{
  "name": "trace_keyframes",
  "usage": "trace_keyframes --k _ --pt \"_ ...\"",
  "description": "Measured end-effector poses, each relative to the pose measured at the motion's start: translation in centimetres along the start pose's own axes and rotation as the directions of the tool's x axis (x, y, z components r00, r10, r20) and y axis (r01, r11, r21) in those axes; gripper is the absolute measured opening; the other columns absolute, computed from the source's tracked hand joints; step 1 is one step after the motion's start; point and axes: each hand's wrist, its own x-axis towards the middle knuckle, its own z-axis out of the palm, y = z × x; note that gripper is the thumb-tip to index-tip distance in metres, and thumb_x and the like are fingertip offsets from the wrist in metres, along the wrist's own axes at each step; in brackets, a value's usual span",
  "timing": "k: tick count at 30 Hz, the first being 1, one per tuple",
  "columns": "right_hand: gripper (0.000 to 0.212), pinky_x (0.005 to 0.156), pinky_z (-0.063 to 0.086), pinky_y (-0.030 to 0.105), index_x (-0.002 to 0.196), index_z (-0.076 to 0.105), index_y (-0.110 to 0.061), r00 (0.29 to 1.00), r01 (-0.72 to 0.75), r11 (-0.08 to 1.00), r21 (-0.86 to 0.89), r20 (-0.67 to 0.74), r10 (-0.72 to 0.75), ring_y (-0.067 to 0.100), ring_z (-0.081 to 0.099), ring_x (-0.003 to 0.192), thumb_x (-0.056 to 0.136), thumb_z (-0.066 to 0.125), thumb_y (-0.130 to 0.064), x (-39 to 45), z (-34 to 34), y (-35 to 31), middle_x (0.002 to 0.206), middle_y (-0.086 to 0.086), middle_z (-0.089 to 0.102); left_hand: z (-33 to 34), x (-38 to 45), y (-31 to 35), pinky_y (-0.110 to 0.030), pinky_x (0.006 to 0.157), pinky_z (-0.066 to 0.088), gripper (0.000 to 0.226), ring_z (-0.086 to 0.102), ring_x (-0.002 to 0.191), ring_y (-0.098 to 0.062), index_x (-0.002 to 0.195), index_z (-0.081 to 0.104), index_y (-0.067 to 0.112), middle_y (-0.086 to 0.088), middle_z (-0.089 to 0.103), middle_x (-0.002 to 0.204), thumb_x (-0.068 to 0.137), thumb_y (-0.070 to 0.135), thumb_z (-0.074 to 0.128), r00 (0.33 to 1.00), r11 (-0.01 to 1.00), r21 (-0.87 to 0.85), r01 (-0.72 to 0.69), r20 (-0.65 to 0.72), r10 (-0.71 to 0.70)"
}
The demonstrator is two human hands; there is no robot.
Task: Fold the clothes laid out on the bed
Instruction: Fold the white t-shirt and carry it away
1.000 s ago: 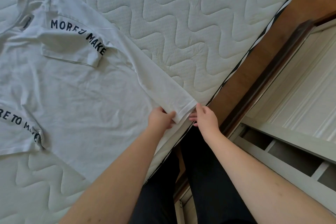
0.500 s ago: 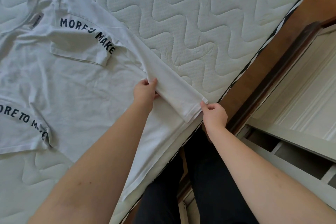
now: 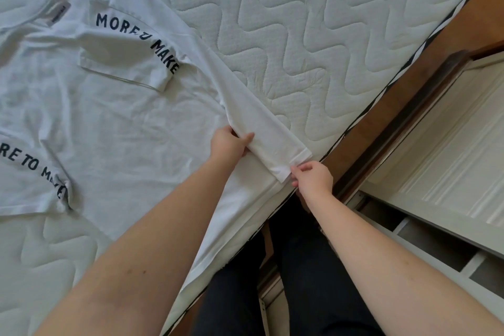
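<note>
Quilted white bed [image 3: 313, 35]: white T-shirt [image 3: 114, 123] (dark lettering) spread at near edge; left hand [image 3: 227, 144] pinched its folded side strip, right hand [image 3: 313, 177] pinched the hem corner.

A bedroom in a home: a bare quilted mattress [image 3: 313, 43] with a wave-stitched cover sits in a wooden bed frame [image 3: 403, 95], a white T-shirt [image 3: 114, 123] spread across it. Beside the bed stands pale, cream-painted panelled furniture [image 3: 450, 150] with open slots below.
</note>
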Motion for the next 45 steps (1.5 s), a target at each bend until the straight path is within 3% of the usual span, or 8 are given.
trace_keyframes --k 6,12,16,23,26,32,39,45 --pt "0.017 0.056 0.038 0.021 0.095 0.058 -0.018 0.938 0.339 0.939 -0.063 -0.058 -0.342 0.004 0.054 0.07 0.095 0.058 -0.034 -1.8 -0.3 -3.8 0.08 -0.009 0.059 -1.4 -0.1 1.7 -0.038 0.089 0.057 0.027 0.07 0.094 -0.025 0.087 0.061 0.017 -0.01 0.071 0.101 0.099 0.039 0.052 0.994 0.924 -0.377 0.063 -0.058 -0.092" --pt "0.011 0.066 0.04 0.004 0.103 0.068 -0.02 0.711 0.693 0.72 -0.037 0.205 -0.673 -0.002 0.057 0.076 0.095 0.06 -0.021 0.9 3.9 -11.6 0.088 -0.011 0.065 -3.9 3.1 4.4 -0.025 0.075 0.056 0.019 0.067 0.078 -0.014 0.093 0.057 0.012 -0.005 0.067 0.086 0.104 0.024 0.046 0.979 0.732 -0.679 0.055 -0.107 -0.173" --pt "0.017 0.077 0.042 0.016 0.109 0.068 -0.013 0.687 0.695 0.711 -0.107 0.391 -0.613 0.01 0.06 0.089 0.094 0.06 -0.014 3.7 5.4 -14.7 0.1 0.001 0.07 -4.7 4.3 5.7 -0.024 0.052 0.043 0.022 0.052 0.059 -0.014 0.097 0.061 0.012 -0.002 0.054 0.074 0.099 0.034 0.057 0.978 0.861 -0.49 0.136 -0.071 -0.195" --pt "0.02 0.076 0.051 0.018 0.11 0.066 -0.01 0.676 0.674 0.704 -0.225 0.573 -0.464 -0.008 0.062 0.065 0.097 0.051 -0.008 5.7 4.9 -17.5 0.093 0.006 0.071 -5.4 4.6 6.3 -0.043 0.081 0.055 0.022 0.066 0.089 -0.03 0.096 0.068 0.007 -0.012 0.07 0.094 0.091 0.025 0.059 0.925 0.991 -0.112 0.072 -0.364 -0.108" --pt "0.021 0.089 0.05 0.032 0.108 0.068 -0.012 0.683 0.682 0.661 -0.313 0.596 -0.422 0.014 0.068 0.085 0.096 0.05 -0.013 5.7 4.9 -18.3 0.094 0.004 0.073 -5.7 4.2 5.3 -0.038 0.082 0.054 0.013 0.066 0.09 -0.029 0.095 0.065 0.01 -0.007 0.068 0.089 0.089 0.021 0.06 0.915 0.992 -0.062 0.108 -0.385 -0.124" --pt "0.024 0.092 0.047 0.028 0.115 0.067 -0.017 0.609 0.761 0.57 -0.31 0.645 -0.461 0.015 0.064 0.104 0.096 0.052 -0.019 4.7 5.2 -21.6 0.11 -0.001 0.071 -6.5 5.2 7.7 -0.039 0.092 0.054 0.036 0.067 0.101 -0.018 0.116 0.062 0.014 -0.001 0.069 0.108 0.087 0.032 0.072 0.931 0.875 -0.482 -0.037 -0.335 -0.145" --pt "0.038 0.105 0.043 0.029 0.132 0.056 -0.016 0.543 0.794 0.581 -0.178 0.636 -0.548 0.011 0.059 0.115 0.096 0.049 -0.009 4.5 7.4 -25.3 0.124 -0.001 0.065 -7.9 8.7 10.2 -0.044 0.099 0.051 0.038 0.066 0.106 -0.028 0.124 0.061 -0.001 -0.015 0.068 0.116 0.087 0.004 0.07 0.918 0.601 -0.792 -0.104 -0.309 -0.247" --pt "0.042 0.093 0.037 0.018 0.138 0.05 -0.014 0.573 0.795 0.554 -0.25 0.61 -0.548 0.014 0.057 0.118 0.097 0.048 -0.013 4.0 8.9 -26.3 0.127 -0.001 0.063 -7.4 8.3 7.9 -0.028 0.079 0.056 0.009 0.068 0.083 -0.019 0.091 0.066 0.023 0.0 0.071 0.087 0.089 0.015 0.061 0.757 0.77 -0.617 -0.163 -0.578 -0.303"
